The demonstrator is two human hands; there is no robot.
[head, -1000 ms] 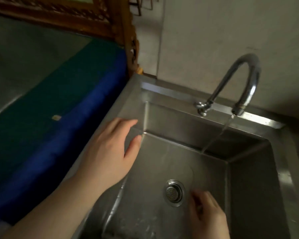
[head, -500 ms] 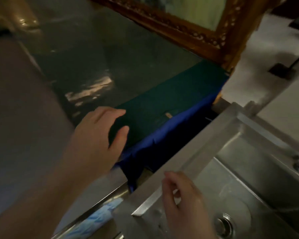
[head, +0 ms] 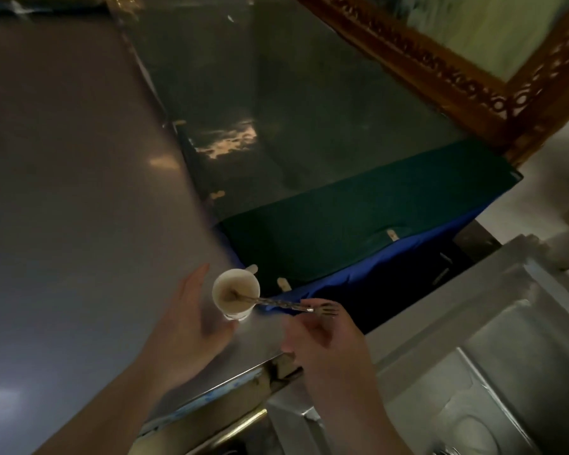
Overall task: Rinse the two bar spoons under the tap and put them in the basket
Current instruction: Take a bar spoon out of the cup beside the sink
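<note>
A small white cup [head: 235, 290] stands on the steel counter [head: 79, 208] near its right edge. A bar spoon [head: 276, 302] with a twisted stem leans in it, bowl down and forked end pointing right. I make out only one stem. My left hand [head: 184, 330] is open, palm facing the cup's left side and just short of it. My right hand [head: 322, 343] is at the forked end; the index finger curls over it while the thumb stays apart below. No basket is in view.
The steel sink [head: 506, 372] lies at the lower right, its drain at the bottom edge. A green and blue cloth [head: 358, 224] covers a surface behind the cup. A carved wooden frame [head: 440, 70] runs across the upper right.
My view has swung left from the sink and running tap to the counter. Both hands have moved from the sink to the cup, which has come into view.
</note>
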